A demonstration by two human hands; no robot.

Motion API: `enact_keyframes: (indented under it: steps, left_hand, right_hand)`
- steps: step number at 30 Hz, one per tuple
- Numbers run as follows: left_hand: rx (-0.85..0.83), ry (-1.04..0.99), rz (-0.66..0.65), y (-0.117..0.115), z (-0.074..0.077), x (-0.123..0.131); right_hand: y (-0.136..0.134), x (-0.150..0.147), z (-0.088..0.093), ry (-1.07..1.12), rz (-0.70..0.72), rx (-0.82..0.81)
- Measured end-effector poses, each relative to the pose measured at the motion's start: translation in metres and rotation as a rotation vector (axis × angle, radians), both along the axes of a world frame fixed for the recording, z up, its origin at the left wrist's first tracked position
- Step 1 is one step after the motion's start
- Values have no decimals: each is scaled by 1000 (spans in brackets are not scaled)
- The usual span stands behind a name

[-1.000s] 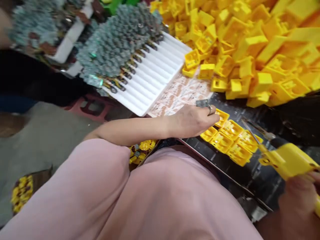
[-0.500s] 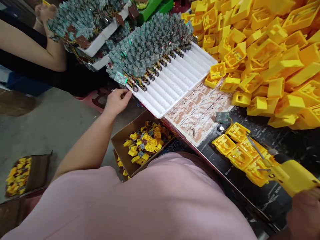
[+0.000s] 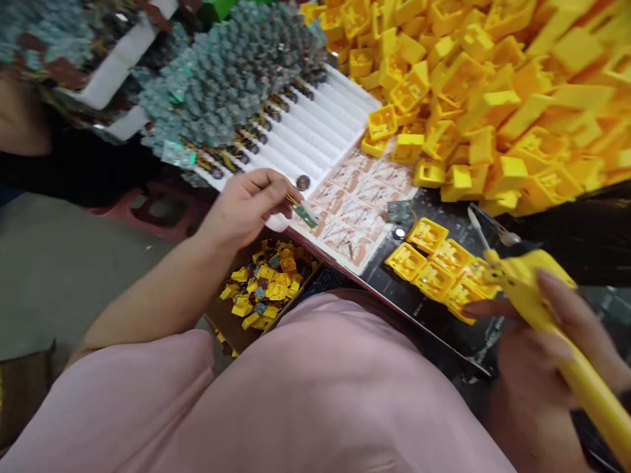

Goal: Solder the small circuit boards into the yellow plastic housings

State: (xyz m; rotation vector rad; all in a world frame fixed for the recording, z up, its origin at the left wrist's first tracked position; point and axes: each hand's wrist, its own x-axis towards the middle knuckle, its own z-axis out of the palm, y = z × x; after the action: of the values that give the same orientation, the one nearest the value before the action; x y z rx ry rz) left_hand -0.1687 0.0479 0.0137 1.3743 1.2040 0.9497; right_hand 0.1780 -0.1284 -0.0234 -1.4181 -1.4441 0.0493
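Observation:
My left hand [image 3: 256, 202] is closed in a pinch on thin wires. From its fingertips hangs a small green circuit board [image 3: 305, 215] above the table's edge. A round dark part [image 3: 303, 182] shows just beyond the fingers; whether it is wired to the board I cannot tell. My right hand [image 3: 537, 348] grips a yellow pistol-shaped tool [image 3: 522, 289] with a thin metal tip, pointing up and away from me. Left of that tool, several open yellow plastic housings [image 3: 434, 281] stand grouped on the black mat. A grey-green board [image 3: 398, 211] and a round silvery part [image 3: 399, 233] lie beside them.
A white ridged foam tray [image 3: 340, 112] holds rows of wired grey-green boards [image 3: 231, 85]. Yellow housings [image 3: 473, 79] are heaped at the back right. Below the table edge stands a cardboard box [image 3: 231, 335] of yellow parts. Another person's arm [image 3: 20, 118] is at the far left.
My left hand has moved from the foam tray's near corner toward the right, now with a wired circuit board in it. My right hand has come further into view with the yellow tool; the view has shifted.

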Motion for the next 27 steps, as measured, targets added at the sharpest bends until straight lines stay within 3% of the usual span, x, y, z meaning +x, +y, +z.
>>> enact_keyframes:
  steps: [4,9,14,18,19,21,23,25,27]
  left_hand:
    - [-46,-114,-242,-18,-17,82]
    - [-79,-255,-416,-43,-26,139]
    - [-78,-34,-498,-44,-26,138]
    - [241,178,-392,-25,-13,126]
    - [330,203,-414,-20,-9,126]
    - [433,232,-606,-13,-5,130]
    - [405,219,-852,-10,-4,138]
    - [254,158,-986,-12,-6,146]
    - [60,65,-1019,-16,-9,152]
  right_hand:
    - [7,-14,7,-16,158,3]
    - [13,-24,5,-179,83,25]
    - [5,-11,-2,-250,59,150]
    - [2,5,-1,-415,136,175]
    - [2,7,0,-438,152,179]
    - [3,10,2,-472,181,191]
    - [4,10,3,-491,189,209]
    - [4,8,4,-493,165,218]
    - [2,7,5,-491,115,223]
